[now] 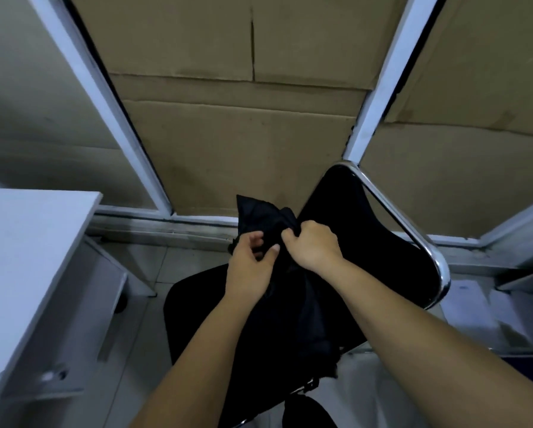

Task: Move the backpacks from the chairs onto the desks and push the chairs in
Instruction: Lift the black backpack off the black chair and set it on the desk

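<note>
A black backpack (289, 307) stands on the seat of a black chair (379, 242) with a chrome tube frame. My right hand (313, 244) is shut on the bunched fabric at the top of the backpack. My left hand (251, 265) sits just left of it, fingers curled into the same top fabric. A white desk (21, 257) lies to the left of the chair, its top bare where I can see it. The backpack's lower part blends into the dark seat.
Cardboard sheets (243, 128) fill a white-framed partition behind the chair. A grey drawer unit (83, 319) stands under the desk on a tiled floor. A low ledge runs along the right.
</note>
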